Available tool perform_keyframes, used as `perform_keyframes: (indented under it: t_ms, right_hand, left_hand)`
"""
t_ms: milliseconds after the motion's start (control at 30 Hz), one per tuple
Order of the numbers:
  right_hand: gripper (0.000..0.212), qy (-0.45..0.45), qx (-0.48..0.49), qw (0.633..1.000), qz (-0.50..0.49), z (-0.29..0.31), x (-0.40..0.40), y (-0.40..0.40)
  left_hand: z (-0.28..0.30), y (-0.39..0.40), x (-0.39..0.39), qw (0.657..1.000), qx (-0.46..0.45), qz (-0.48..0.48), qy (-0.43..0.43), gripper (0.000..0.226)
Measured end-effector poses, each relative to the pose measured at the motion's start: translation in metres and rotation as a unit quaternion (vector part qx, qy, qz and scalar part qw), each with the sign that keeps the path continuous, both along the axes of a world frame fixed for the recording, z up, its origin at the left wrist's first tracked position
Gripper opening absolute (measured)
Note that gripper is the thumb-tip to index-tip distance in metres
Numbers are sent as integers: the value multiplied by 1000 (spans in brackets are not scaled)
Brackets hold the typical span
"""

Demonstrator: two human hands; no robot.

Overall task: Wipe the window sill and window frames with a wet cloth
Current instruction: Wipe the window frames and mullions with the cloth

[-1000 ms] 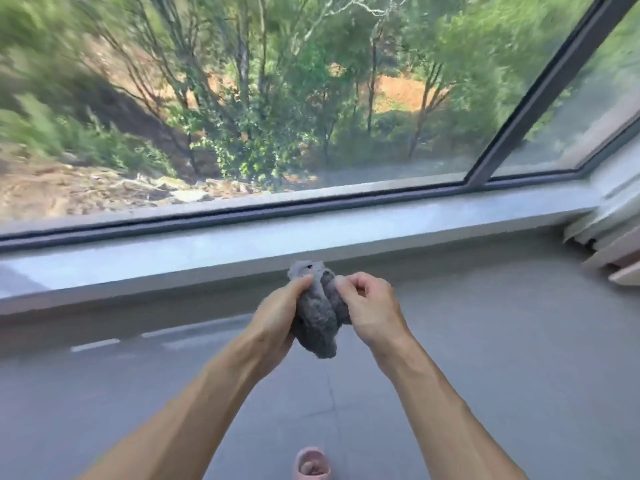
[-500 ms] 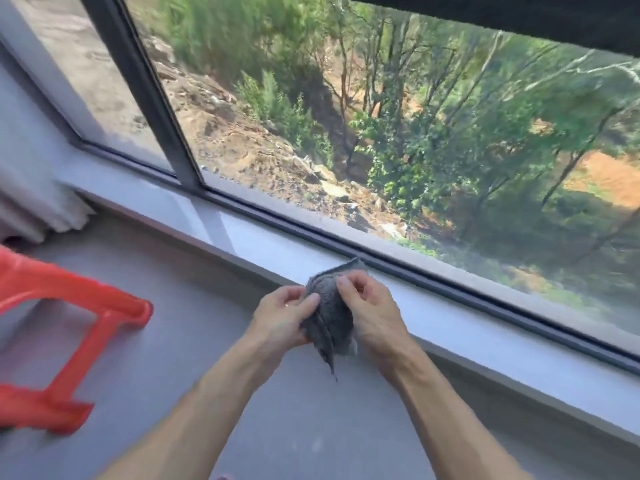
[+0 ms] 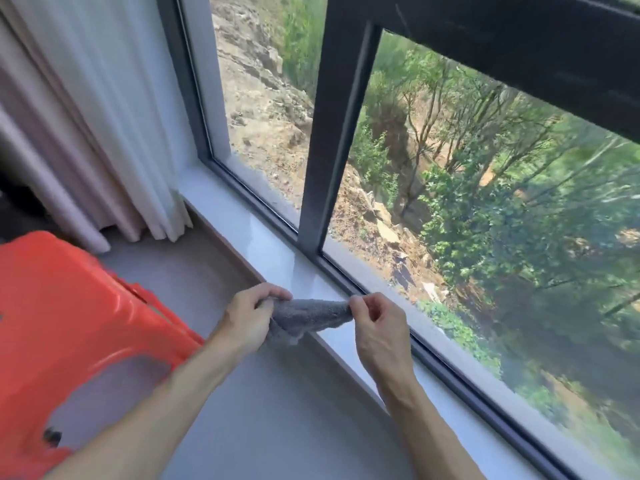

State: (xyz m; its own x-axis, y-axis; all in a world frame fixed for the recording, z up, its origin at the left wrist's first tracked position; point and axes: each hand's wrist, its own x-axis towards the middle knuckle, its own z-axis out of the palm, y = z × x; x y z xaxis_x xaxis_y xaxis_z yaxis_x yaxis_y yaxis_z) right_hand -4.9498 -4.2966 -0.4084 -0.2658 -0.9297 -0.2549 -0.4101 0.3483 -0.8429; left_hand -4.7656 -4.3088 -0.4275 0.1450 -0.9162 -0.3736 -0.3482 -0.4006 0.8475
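Stretching cloth [image 3: 311,315], left hand [image 3: 247,322], right hand [image 3: 379,329]

You will find no legible text, label, brand, number or sign in this view. The cloth [image 3: 308,317], the window frame [image 3: 332,140], the window sill [image 3: 277,247], the red plastic stool [image 3: 69,306] and the curtain [image 3: 114,116] carry no readable markings.

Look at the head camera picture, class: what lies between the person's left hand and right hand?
In the head view, the grey cloth spans the gap, pinched at one end by the left hand and at the other by the right hand, above the window sill.
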Motion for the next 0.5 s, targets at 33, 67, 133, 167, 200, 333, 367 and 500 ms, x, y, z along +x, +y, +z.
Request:
perform_keyframes:
  t_ms: [33, 67, 133, 167, 200, 333, 367, 500]
  right_hand:
    - [23, -18, 10, 1000, -8, -2, 10, -14]
    - [23, -51, 17, 998, -22, -8, 19, -30]
    - [20, -112, 46, 992, -42, -17, 36, -59]
    - [13, -140, 58, 987, -51, -25, 43, -72]
    - [7, -173, 68, 981, -53, -37, 51, -91]
    - [61, -180, 115, 974, 78, -74, 57, -145]
    - [61, -153, 134, 972, 116, -87, 60, -160]
    - [16, 65, 72, 979, 178, -129, 72, -192]
  left_hand:
    - [-1, -13, 6, 999, -12, -29, -8, 31]
    - [-6, -27, 11, 998, -19, -54, -27, 33]
    - [-17, -53, 16, 992, -30, -92, -83, 57]
    - [-22, -66, 18, 989, -36, -99, -102, 62]
    - [-32, -85, 22, 988, -37, -103, -111, 63]
    - [-59, -137, 33, 977, -40, -152, -145, 50]
    - [-71, -153, 39, 974, -46, -159, -153, 47]
    - [-107, -187, 54, 958, -57, -184, -213, 50]
